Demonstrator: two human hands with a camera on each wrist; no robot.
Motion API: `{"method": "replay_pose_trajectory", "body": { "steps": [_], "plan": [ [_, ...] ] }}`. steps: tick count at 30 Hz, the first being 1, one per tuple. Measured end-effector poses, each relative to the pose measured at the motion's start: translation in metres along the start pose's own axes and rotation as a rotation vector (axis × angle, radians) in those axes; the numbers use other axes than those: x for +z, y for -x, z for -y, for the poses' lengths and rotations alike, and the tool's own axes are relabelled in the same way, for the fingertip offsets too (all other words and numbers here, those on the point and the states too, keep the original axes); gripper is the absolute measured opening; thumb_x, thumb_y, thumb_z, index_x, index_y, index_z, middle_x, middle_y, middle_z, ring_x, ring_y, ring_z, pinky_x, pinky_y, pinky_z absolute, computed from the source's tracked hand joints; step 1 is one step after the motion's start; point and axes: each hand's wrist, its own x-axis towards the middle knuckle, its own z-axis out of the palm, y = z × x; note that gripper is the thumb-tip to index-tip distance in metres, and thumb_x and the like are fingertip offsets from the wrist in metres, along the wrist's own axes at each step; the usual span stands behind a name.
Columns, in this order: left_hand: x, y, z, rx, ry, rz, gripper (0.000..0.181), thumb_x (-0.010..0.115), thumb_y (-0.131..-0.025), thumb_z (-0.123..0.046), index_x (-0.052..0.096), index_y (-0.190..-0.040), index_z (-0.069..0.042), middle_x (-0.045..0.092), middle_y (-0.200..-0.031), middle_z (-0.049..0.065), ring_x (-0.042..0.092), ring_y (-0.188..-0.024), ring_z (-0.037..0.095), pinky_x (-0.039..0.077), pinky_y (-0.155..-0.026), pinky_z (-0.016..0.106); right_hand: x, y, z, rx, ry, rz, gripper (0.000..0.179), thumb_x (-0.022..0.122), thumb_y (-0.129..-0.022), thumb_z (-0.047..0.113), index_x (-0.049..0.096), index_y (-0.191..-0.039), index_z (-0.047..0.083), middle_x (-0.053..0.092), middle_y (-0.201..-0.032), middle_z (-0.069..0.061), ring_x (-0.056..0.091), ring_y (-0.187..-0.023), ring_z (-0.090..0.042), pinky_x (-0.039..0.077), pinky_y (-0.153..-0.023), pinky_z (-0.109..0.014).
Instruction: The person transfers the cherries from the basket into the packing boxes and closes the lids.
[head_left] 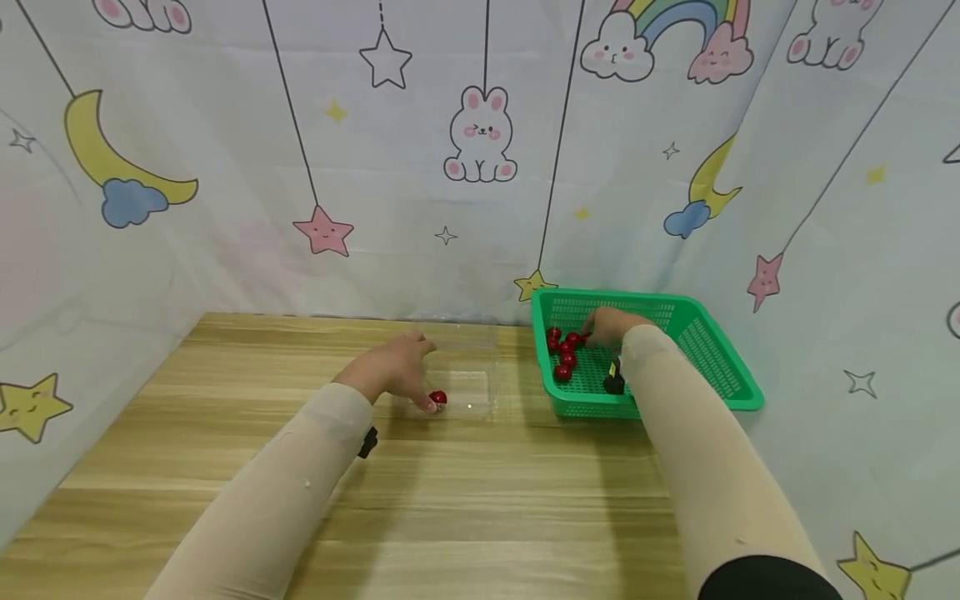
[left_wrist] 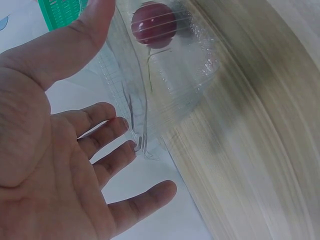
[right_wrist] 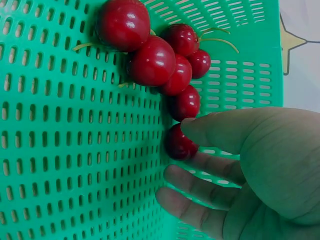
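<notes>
A clear plastic box (head_left: 491, 392) with a raised lid stands on the table, one red cherry (left_wrist: 154, 25) with a thin stem inside it. My left hand (head_left: 393, 367) is at the box's left side, fingers spread and fairly straight, fingertips touching the clear wall (left_wrist: 131, 100). To the right is a green perforated basket (head_left: 720, 333), with several red cherries (right_wrist: 152, 62) gathered along its left part. Inside it, my right hand (right_wrist: 270, 165) pinches the cherry at the row's end (right_wrist: 178, 142) between thumb and index finger; the other fingers are loosely bent.
The wooden table (head_left: 480, 500) reaches back to a printed cloth backdrop (head_left: 420, 167), which also rises at both sides. The basket's right end is close to the right-hand cloth. Small black devices (head_left: 613, 382) sit at both wrists.
</notes>
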Motion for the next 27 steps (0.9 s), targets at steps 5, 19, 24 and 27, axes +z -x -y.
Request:
{"method": "replay_pose_trajectory", "body": {
  "steps": [5, 19, 24, 27],
  "plan": [
    [-0.001, 0.001, 0.000, -0.004, 0.006, 0.001, 0.117, 0.104, -0.084, -0.044, 0.041, -0.177, -0.008, 0.030, -0.186, 0.021, 0.030, -0.172, 0.048, 0.039, -0.134, 0.067, 0.001, 0.001, 0.000, 0.000, -0.023, -0.019, 0.045, 0.069, -0.112, 0.011, 0.067, -0.155, -0.002, 0.063, -0.160, -0.028, 0.079, -0.112, -0.031, 0.067, -0.081, -0.037],
    [-0.001, 0.004, -0.003, -0.007, 0.020, 0.008, 0.115, 0.103, -0.086, -0.041, 0.040, -0.177, -0.009, 0.030, -0.185, 0.022, 0.030, -0.172, 0.048, 0.041, -0.132, 0.068, 0.010, 0.002, 0.003, 0.019, -0.030, -0.089, 0.031, 0.069, -0.111, 0.007, 0.073, -0.141, 0.001, 0.068, -0.149, -0.025, 0.071, -0.105, -0.030, 0.062, -0.073, -0.035],
    [-0.002, 0.005, -0.005, -0.012, 0.017, 0.012, 0.115, 0.102, -0.087, -0.040, 0.039, -0.178, -0.009, 0.027, -0.187, 0.022, 0.027, -0.173, 0.049, 0.039, -0.133, 0.069, 0.003, 0.005, 0.003, 0.009, 0.007, -0.087, 0.030, 0.068, -0.112, 0.010, 0.075, -0.139, 0.001, 0.069, -0.145, -0.024, 0.071, -0.104, -0.031, 0.063, -0.074, -0.038],
    [-0.001, 0.004, -0.005, -0.016, 0.022, 0.011, 0.114, 0.102, -0.087, -0.040, 0.039, -0.177, -0.009, 0.027, -0.187, 0.022, 0.027, -0.173, 0.048, 0.038, -0.134, 0.068, -0.004, 0.010, 0.004, -0.021, 0.015, -0.097, 0.029, 0.067, -0.112, 0.013, 0.076, -0.136, 0.000, 0.072, -0.139, -0.023, 0.074, -0.108, -0.035, 0.067, -0.083, -0.046]
  ]
}}
